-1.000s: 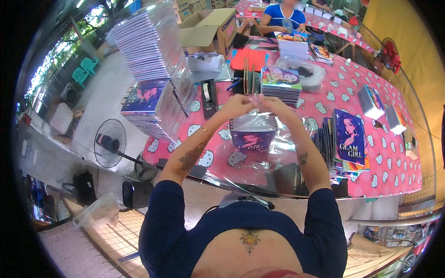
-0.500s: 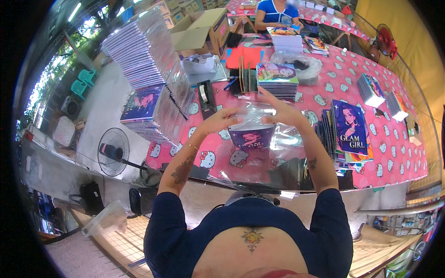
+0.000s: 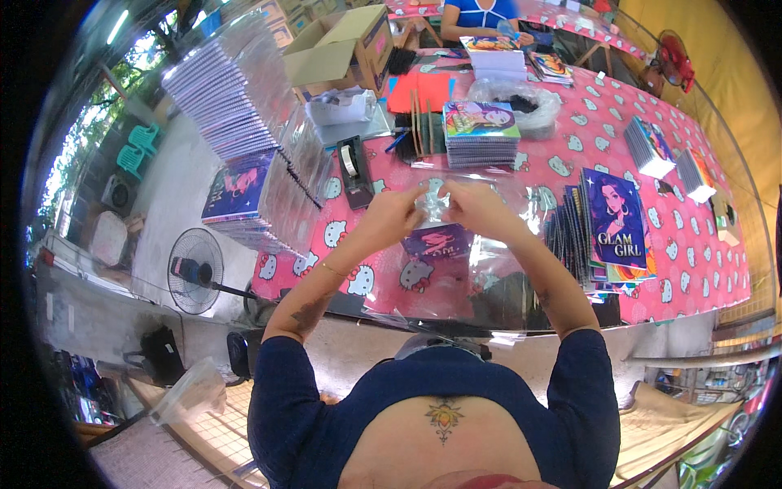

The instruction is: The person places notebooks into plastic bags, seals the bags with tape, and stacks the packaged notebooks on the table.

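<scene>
In front of me a purple-covered notebook (image 3: 437,243) lies partly under clear plastic wrap (image 3: 435,204). My left hand (image 3: 397,213) is at the wrap's left side, fingers curled together on the film. Facing it, my right hand (image 3: 474,207) pinches the film with bent fingers. A small gap with shiny, crumpled plastic separates the two hands. More clear plastic sheets (image 3: 415,303) spread over the table edge nearest me. Just beyond the hands stands a stack of spiral notebooks (image 3: 481,147), and a black tape dispenser (image 3: 355,175) sits to the left of it.
Tall notebook stacks (image 3: 220,102) in plastic rise at the left. At the right lie more notebooks (image 3: 615,216), fanned beside a dark-spined row. An open cardboard box (image 3: 326,69) stands at the back. A standing fan (image 3: 195,270) is left of the table; a co-worker (image 3: 481,20) sits across.
My hands have come closer together over the wrap. The right hand's spread fingers have curled in onto the film, and the left hand's fingers have bent too. The view has shifted slightly.
</scene>
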`<act>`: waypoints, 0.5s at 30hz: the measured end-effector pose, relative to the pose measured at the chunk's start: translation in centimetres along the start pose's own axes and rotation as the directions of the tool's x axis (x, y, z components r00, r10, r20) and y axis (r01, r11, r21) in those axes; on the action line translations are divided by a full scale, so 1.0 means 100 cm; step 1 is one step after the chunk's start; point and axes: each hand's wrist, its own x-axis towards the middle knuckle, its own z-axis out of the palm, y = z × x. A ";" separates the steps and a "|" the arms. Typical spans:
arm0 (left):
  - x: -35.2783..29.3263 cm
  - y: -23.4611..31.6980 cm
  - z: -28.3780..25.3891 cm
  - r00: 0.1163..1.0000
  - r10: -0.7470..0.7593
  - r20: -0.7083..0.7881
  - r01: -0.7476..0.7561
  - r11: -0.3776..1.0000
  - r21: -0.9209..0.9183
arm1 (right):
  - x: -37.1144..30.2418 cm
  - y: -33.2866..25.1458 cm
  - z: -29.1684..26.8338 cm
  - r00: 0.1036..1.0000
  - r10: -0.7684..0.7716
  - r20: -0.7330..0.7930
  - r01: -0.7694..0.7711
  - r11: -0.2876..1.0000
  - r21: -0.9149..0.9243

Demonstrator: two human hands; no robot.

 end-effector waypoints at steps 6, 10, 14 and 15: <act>0.023 -0.053 0.025 0.969 -0.170 0.180 0.244 0.775 -0.583 | 0.018 0.051 0.007 0.990 0.105 0.095 -0.133 0.926 0.355; 0.038 -0.096 0.041 0.960 -0.279 0.036 0.172 0.482 -0.859 | 0.018 0.063 0.017 0.963 0.232 0.140 -0.266 0.718 0.643; 0.020 -0.216 0.087 0.526 -0.726 -0.443 0.484 0.683 -0.547 | 0.019 0.053 0.023 0.966 0.252 0.060 -0.228 0.716 0.660; 0.019 -0.223 0.086 0.489 -0.835 -0.253 0.450 0.490 -0.746 | 0.018 0.049 0.023 0.966 0.255 0.027 -0.205 0.703 0.681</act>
